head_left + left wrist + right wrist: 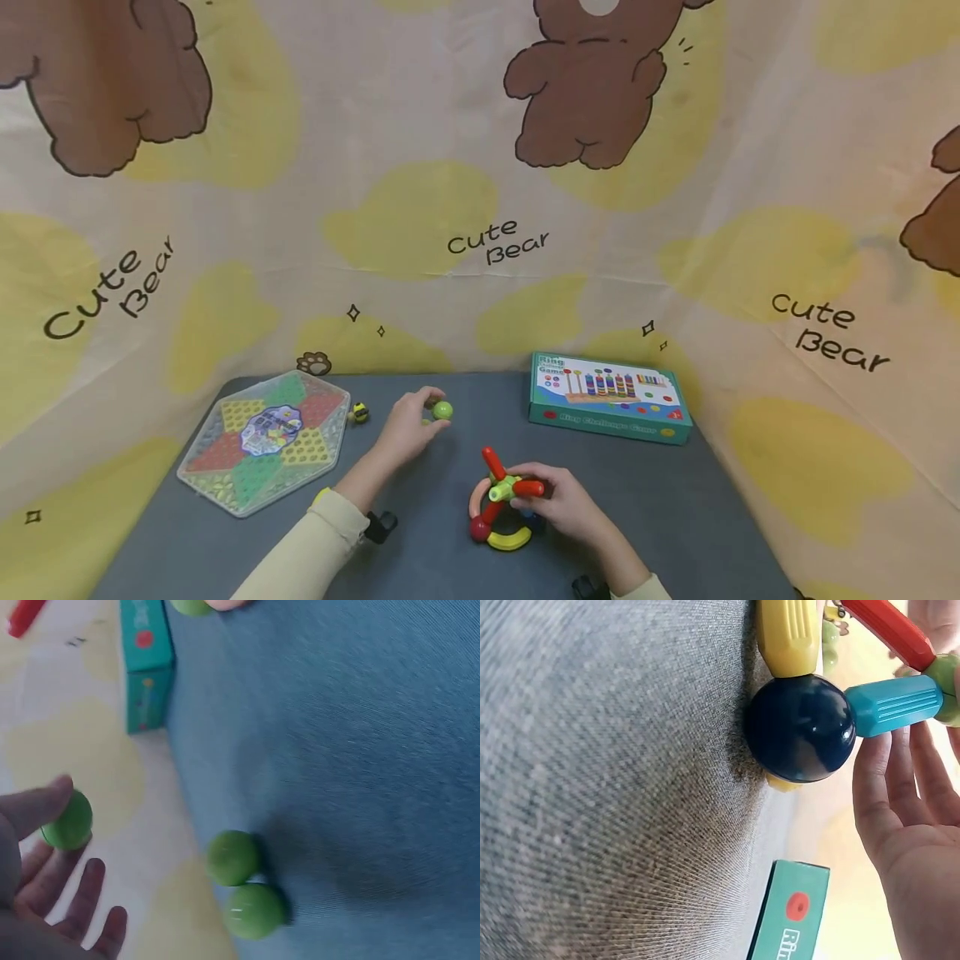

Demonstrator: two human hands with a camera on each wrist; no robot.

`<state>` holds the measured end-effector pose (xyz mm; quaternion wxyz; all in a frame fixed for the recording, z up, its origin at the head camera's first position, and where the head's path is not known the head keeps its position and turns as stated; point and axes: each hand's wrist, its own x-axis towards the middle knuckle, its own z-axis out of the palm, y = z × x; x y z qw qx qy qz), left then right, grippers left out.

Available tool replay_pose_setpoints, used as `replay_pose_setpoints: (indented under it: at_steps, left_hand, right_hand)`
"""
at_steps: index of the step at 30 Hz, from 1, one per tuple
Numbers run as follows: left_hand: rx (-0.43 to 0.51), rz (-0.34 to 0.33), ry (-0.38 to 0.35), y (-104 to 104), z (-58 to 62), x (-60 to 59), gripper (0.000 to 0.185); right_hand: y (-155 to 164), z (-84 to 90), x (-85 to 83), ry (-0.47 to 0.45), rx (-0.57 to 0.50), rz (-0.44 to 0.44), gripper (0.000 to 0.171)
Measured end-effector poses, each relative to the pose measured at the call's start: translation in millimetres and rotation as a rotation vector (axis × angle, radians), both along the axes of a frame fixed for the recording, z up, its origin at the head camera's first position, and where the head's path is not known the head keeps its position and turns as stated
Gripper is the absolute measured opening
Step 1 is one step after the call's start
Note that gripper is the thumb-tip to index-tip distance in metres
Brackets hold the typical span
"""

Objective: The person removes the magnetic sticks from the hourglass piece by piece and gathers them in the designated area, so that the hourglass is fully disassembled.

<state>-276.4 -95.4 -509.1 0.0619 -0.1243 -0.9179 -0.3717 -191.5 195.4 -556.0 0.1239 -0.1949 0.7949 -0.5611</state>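
Observation:
My left hand (405, 427) pinches a green ball (70, 821) between thumb and fingers, its other fingers spread. Two more green balls (233, 858) lie touching on the table in the left wrist view. My right hand (568, 500) holds the upper part of a ball-and-rod toy structure (510, 540) standing on the table. Red rods (491, 462) stick out from its green hub (504, 490). Lower down are a red ball (480, 528), a pink curved rod (477, 498) and a dark blue ball (801, 727), joined to a teal rod (896, 705) beside my right fingers.
A hexagonal board-game case (210, 492) lies at the left. Near it sits a small yellow-and-black bee-like figure (360, 412). The green Ring Challenge Game box (611, 425) is at the back right. A bear-print cloth (420, 333) hangs behind the grey table (420, 558).

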Motion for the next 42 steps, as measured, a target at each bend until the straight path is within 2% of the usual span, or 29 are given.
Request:
replay_pose_setpoints:
  at_steps: [3, 7, 11, 21, 25, 29, 35, 39, 42]
  left_hand:
    - [-0.013, -0.013, -0.031, -3.6, -11.4, -10.0, 0.034]
    - [-0.112, -0.044, -0.025, -2.8, -30.2, -23.9, 0.031]
    - [-0.163, -0.029, -0.033, -1.4, -43.0, -31.3, 0.031]
    - [-0.229, -0.005, -0.088, -4.7, -56.4, -31.9, 0.031]
    - [-0.224, 0.006, -0.097, -6.9, -59.9, -32.3, 0.032]
    - [-0.201, 0.007, -0.072, -8.2, -62.2, -33.3, 0.039]
    - [-0.131, -0.009, 0.015, -5.8, -54.0, -23.2, 0.050]
    - [-0.106, -0.031, 0.084, 3.9, -42.4, -7.5, 0.048]
    - [-0.071, -0.039, 0.092, 11.2, -36.3, 8.9, 0.046]
  right_hand:
    - [-0.8, 0.1, -1.0, 0.019, 0.007, -0.007, 0.038]
    - [-1.4, 0.0, -0.7, 0.023, 0.005, -0.020, 0.038]
    - [-2.9, -0.6, -1.0, 0.013, 0.001, -0.008, 0.038]
    - [-5.3, -1.9, -3.1, -0.001, -0.008, 0.000, 0.038]
    - [-6.2, -1.5, -2.7, -0.009, 0.003, 0.000, 0.037]
    - [-6.7, -1.1, -1.8, -0.017, 0.016, -0.007, 0.037]
    - [-5.9, 0.5, -1.2, -0.014, 0.034, -0.022, 0.036]
    - [-5.3, 1.4, 0.3, 0.005, 0.028, -0.026, 0.037]
    - [-5.7, 0.8, 1.5, 0.028, 0.027, -0.029, 0.037]
